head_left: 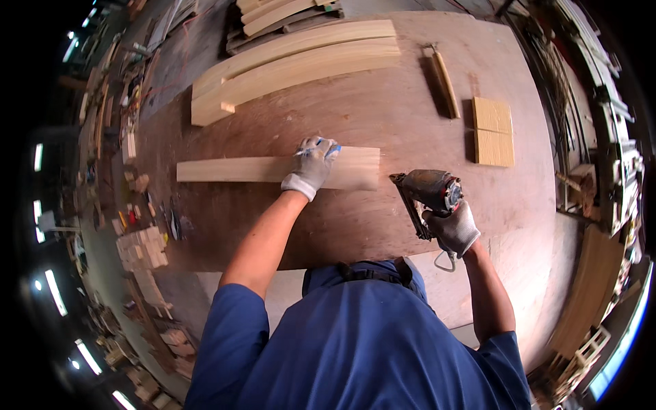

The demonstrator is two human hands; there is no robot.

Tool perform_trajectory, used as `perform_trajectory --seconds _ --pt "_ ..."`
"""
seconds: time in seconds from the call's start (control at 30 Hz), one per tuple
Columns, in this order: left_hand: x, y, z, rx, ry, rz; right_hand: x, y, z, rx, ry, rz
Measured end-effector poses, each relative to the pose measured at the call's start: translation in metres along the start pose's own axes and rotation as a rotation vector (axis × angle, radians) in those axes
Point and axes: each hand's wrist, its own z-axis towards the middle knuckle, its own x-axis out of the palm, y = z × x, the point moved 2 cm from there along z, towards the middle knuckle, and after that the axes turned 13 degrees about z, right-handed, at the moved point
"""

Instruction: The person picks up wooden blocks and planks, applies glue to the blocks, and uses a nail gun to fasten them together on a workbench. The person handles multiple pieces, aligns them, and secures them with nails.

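Observation:
A pale wooden board lies crosswise on the brown worktable in front of me. My left hand, in a grey-white glove, is closed over its right half, with the fingers curled across the top. To the right of the board's end, a dark nail gun is held up in my gloved right hand. Its nose points left and sits a little apart from the board. The right fingers wrap its handle, and a hose hangs beneath.
Long wooden boards lie at the table's far left. A wooden-handled hammer rests at the far right, beside two square-edged wood pieces. Beyond the far edge is a pallet stacked with timber. Wood offcuts are piled left of the table.

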Motion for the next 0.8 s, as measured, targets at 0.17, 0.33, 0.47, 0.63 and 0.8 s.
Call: perform_trajectory --seconds 0.17,0.33,0.47,0.63,0.8 --pt "-0.009 0.005 -0.002 -0.047 -0.012 -0.169 0.031 0.050 0.008 0.017 0.018 -0.071" --pt "-0.014 0.003 -0.004 -0.078 0.016 -0.148 0.074 0.110 0.027 -0.050 0.039 -0.198" --pt "-0.012 0.000 -0.015 -0.085 0.011 -0.160 0.108 0.152 0.045 -0.094 0.090 -0.339" --pt "-0.019 0.002 -0.011 0.004 0.213 -0.079 0.142 0.179 0.065 -0.087 0.178 -0.445" --pt "-0.065 -0.038 -0.030 0.285 0.282 0.150 0.157 0.185 0.096 -0.093 0.298 -0.655"
